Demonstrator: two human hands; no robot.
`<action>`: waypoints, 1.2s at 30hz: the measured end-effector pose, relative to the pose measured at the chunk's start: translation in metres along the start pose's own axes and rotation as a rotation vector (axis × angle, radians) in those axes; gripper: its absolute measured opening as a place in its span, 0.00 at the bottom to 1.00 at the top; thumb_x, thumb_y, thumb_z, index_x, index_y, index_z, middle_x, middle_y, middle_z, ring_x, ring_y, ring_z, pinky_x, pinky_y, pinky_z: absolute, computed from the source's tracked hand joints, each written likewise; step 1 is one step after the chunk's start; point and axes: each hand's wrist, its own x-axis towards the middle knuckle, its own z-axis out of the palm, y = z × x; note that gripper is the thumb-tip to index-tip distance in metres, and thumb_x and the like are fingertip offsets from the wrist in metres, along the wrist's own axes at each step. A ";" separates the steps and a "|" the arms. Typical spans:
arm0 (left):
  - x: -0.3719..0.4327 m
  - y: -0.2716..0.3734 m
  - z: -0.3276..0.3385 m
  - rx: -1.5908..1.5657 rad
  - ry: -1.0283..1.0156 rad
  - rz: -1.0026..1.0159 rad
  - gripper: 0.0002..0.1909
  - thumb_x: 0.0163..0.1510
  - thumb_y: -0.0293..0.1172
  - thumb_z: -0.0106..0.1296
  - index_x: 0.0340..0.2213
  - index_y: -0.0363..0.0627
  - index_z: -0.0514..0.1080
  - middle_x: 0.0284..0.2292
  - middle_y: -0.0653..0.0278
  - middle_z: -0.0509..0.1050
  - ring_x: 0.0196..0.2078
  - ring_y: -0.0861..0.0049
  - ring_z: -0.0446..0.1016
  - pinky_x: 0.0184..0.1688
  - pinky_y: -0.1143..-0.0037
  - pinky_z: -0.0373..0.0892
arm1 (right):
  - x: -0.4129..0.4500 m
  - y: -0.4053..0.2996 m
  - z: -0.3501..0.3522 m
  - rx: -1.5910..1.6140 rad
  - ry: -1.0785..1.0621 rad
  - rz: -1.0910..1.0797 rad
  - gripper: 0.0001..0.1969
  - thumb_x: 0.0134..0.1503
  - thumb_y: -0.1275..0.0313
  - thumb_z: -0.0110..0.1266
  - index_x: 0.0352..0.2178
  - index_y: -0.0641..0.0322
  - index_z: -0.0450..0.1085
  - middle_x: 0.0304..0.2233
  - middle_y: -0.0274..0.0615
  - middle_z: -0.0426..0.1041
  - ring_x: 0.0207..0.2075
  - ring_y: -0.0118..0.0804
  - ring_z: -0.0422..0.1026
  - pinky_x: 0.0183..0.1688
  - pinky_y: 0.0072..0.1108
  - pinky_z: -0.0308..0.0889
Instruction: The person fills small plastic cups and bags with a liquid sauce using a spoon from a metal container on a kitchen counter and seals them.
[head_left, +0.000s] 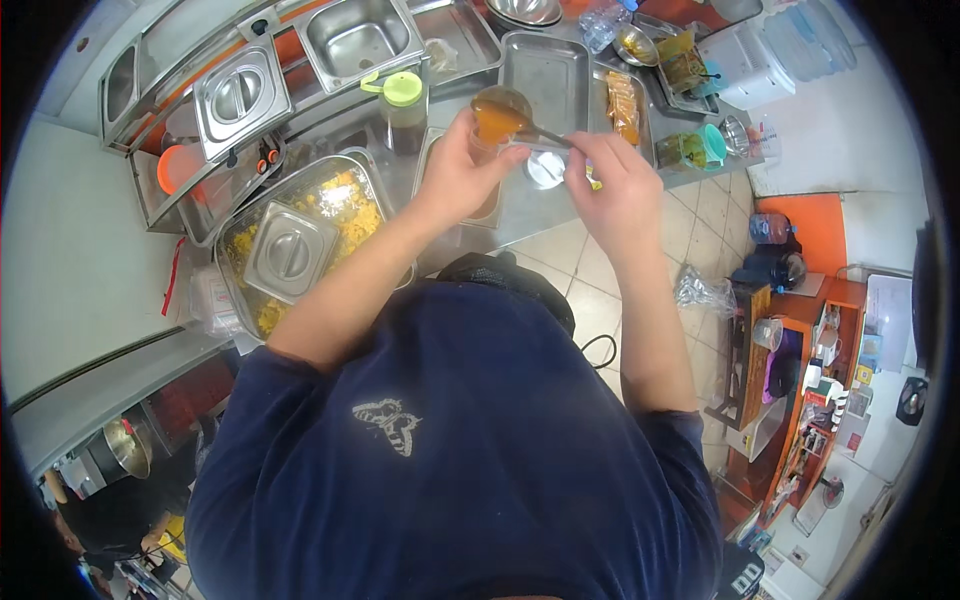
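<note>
My left hand (466, 171) holds a small clear plastic cup (484, 150) over the steel counter. Orange sauce (496, 124) shows at the cup's mouth and on the spoon, and I cannot tell how full the cup is. My right hand (616, 184) grips the dark handle of a spoon (551, 136), its bowl tilted at the cup. A shiny round lid (545, 169) lies on the counter between my hands. Under my left hand is a narrow steel pan (491, 214), partly hidden by it.
Left stands a large clear tub (352, 169) of yellow food with a lidded steel pan (289, 255) on it. Beyond are a green-lidded jar (403, 101), a bare steel tray (546, 75) and a tray of orange packets (622, 112). Another person (112, 517) is at lower left.
</note>
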 end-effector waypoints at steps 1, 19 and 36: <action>0.001 0.002 -0.002 0.003 0.002 0.002 0.23 0.59 0.33 0.67 0.50 0.40 0.69 0.39 0.69 0.74 0.43 0.82 0.71 0.48 0.76 0.69 | 0.003 0.002 0.001 -0.049 0.066 -0.105 0.11 0.49 0.76 0.65 0.36 0.53 0.79 0.31 0.34 0.78 0.29 0.38 0.77 0.32 0.29 0.72; -0.003 -0.023 -0.025 0.202 0.093 0.000 0.23 0.54 0.37 0.70 0.44 0.38 0.70 0.37 0.61 0.77 0.43 0.75 0.75 0.47 0.71 0.71 | 0.002 0.004 0.014 0.044 0.051 -0.010 0.10 0.50 0.77 0.65 0.36 0.54 0.80 0.30 0.36 0.79 0.30 0.39 0.78 0.32 0.29 0.72; -0.034 -0.043 -0.018 0.622 0.175 0.544 0.30 0.45 0.30 0.74 0.47 0.43 0.68 0.52 0.50 0.64 0.51 0.52 0.69 0.52 0.61 0.70 | -0.015 -0.044 0.039 0.443 -0.397 0.385 0.21 0.56 0.62 0.66 0.46 0.67 0.78 0.42 0.53 0.81 0.45 0.53 0.78 0.50 0.37 0.72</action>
